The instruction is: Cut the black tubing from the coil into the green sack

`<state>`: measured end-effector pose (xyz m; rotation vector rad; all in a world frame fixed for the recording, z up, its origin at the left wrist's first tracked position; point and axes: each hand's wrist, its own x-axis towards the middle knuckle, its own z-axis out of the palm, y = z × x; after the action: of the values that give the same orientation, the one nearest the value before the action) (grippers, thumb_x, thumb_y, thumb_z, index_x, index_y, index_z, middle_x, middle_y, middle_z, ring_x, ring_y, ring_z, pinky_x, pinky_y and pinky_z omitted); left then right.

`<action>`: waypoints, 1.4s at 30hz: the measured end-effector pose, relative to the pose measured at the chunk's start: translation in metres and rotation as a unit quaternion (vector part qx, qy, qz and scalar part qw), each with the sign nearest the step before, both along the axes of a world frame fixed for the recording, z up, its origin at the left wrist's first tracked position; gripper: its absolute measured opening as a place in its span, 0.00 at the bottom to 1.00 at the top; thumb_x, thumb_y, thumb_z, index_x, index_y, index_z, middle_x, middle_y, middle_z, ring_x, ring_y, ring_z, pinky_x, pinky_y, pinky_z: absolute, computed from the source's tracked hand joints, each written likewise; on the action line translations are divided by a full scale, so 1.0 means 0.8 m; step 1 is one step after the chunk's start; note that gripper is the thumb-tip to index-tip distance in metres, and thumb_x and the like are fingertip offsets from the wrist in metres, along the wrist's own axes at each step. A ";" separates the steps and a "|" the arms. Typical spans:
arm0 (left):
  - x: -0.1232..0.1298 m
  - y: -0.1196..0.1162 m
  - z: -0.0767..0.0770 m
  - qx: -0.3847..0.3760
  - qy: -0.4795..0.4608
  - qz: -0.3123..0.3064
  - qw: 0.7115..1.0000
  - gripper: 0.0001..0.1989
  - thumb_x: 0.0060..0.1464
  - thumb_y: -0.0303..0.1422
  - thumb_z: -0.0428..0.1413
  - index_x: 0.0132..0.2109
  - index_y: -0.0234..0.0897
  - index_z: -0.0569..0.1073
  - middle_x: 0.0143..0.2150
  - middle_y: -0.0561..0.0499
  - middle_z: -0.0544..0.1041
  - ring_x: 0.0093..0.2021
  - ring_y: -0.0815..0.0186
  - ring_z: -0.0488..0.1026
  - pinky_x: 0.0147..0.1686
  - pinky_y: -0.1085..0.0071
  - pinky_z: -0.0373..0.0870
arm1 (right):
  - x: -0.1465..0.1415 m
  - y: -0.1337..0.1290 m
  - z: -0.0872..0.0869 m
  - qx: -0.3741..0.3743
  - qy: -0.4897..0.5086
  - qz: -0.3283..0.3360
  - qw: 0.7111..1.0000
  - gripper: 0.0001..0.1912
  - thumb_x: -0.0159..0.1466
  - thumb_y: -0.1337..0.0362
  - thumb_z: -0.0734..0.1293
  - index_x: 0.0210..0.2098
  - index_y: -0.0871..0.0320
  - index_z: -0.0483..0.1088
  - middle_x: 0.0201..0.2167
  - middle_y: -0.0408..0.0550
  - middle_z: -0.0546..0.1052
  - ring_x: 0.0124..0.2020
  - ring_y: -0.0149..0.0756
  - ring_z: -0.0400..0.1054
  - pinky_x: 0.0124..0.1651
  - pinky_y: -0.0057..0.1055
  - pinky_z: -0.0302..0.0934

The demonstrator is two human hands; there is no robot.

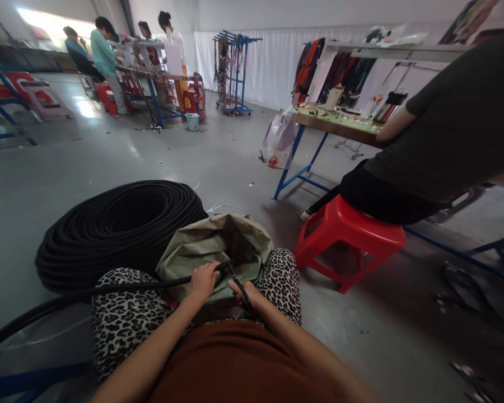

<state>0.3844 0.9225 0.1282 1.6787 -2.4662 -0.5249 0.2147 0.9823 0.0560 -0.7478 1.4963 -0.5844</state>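
Observation:
My left hand (pixel 203 281) is closed around a thick black cord (pixel 151 286) near its end. The cord runs left across my leg and off the view's left edge. In my right hand (pixel 248 295) is a pair of dark scissors (pixel 242 291), its blades pointing up at the cord's end. Whether the blades touch the cord I cannot make out. Both hands are above the near rim of an olive-green sack (pixel 185 246), which stands with its mouth open between my knees. A big coil of black cord (pixel 79 238) lies on the floor to the left.
A red stool (pixel 357 224) with a seated person (pixel 453 129) is on the right, beside a workbench (pixel 336 124) with a plastic bag (pixel 279 137) hanging from it. Several people sit or stand at tables at the back left. A blue rack (pixel 237 73) stands behind.

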 end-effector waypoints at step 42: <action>0.012 0.001 0.001 -0.026 -0.101 -0.021 0.994 0.16 0.61 0.32 0.48 0.54 0.41 0.70 0.47 0.46 0.77 0.48 0.58 0.72 0.45 0.64 0.62 | -0.004 -0.006 0.012 -0.085 0.220 0.046 0.971 0.27 0.63 0.49 0.64 0.16 0.62 0.67 0.14 0.42 0.61 0.21 0.29 0.59 0.24 0.25 0.47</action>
<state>0.3942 0.9234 0.1293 1.7422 -2.6341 -0.3034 0.2119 0.9776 0.0657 -1.1295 1.8195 -0.5003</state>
